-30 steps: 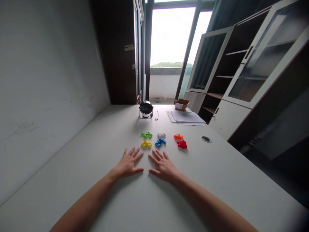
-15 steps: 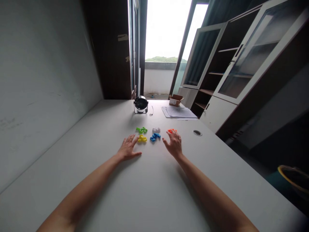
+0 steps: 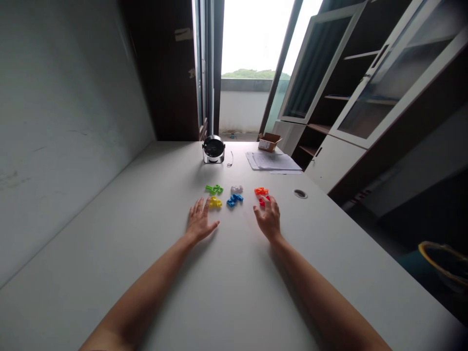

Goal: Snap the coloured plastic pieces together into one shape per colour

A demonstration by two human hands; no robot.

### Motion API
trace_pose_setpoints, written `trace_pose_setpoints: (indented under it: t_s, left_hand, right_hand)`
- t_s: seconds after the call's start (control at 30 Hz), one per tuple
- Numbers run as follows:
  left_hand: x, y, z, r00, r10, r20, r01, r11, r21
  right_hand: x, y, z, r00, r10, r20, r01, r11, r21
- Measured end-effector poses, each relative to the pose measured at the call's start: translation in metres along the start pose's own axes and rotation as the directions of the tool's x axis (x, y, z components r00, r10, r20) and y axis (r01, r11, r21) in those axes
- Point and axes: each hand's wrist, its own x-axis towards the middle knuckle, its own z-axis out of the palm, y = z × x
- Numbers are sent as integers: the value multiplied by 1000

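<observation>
Small plastic pieces lie in coloured clusters on the white table [image 3: 219, 297]. My left hand [image 3: 199, 222] rests palm down with its fingers spread, its fingertips right beside the yellow pieces [image 3: 216, 202]. Thumb apart and fingers slightly bent, my right hand [image 3: 269, 220] reaches over the red pieces [image 3: 262, 201] and partly hides them; whether it touches them I cannot tell. Just beyond it lie the orange pieces [image 3: 261, 190]. Between the hands are the blue pieces [image 3: 234, 200], with the white pieces [image 3: 237, 188] behind. Green pieces [image 3: 214, 189] sit behind the yellow ones.
A round black device on a stand [image 3: 213, 147] and a thin dark cord [image 3: 230, 159] are farther back. Papers [image 3: 274, 161] and a small open cardboard box [image 3: 268, 142] lie at the back right. A round cable hole [image 3: 300, 194] is right of the pieces.
My right hand has drawn back toward me from the orange pieces, which now show fully, and it is over the red pieces. My left hand has turned slightly beside the yellow pieces. The view has tilted down.
</observation>
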Motion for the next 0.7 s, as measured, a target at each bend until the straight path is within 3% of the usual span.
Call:
trace_pose_setpoints:
  t_s: [0.1,0.3,0.43,0.53,0.6,0.7]
  left_hand:
    - [-3,3,0,999,40,17,-40,999,-10]
    - [-5,6,1,996,79,41,-78,997,-18]
    - [-5,8,-2,995,94,39,-93,995,-27]
    - [-5,9,-3,993,113,38,-111,993,-37]
    - [-5,10,-3,991,126,35,-125,991,-40]
    - [-6,9,-2,991,130,24,-129,991,-39]
  right_hand:
    - [-10,-16,-7,990,-110,87,108,994,25]
    - [-16,-30,-9,956,-205,210,184,976,112]
    - [-25,-35,-3,857,-359,369,319,933,166]
    - [-29,-35,1,804,-427,414,398,903,160]
    - [-26,-31,1,812,-434,391,411,900,144]
    - [-7,-17,0,874,-378,304,370,925,86]
